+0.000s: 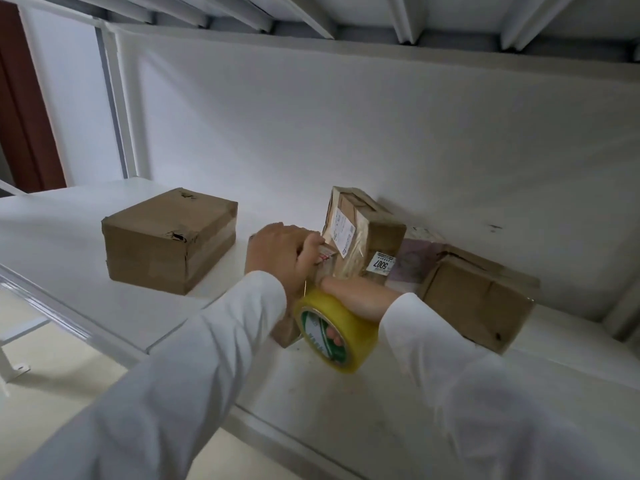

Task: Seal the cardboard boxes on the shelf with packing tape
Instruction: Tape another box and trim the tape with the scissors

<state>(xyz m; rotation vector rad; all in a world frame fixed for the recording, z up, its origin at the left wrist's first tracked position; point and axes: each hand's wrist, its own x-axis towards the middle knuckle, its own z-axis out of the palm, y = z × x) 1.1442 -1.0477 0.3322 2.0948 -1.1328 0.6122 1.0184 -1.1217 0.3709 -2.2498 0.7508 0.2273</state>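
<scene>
On the white metal shelf (104, 278), the left hand (282, 252) rests curled over the top of a small brown cardboard box (287, 330), its grip pinching the tape end there. The right hand (360, 299) holds the yellowish roll of clear packing tape (334, 332) just in front of that box, fingers hooked through the core. A larger brown taped carton (169, 240) sits well left of the small box; labelled brown parcels (363, 233) lie just behind and right of it.
</scene>
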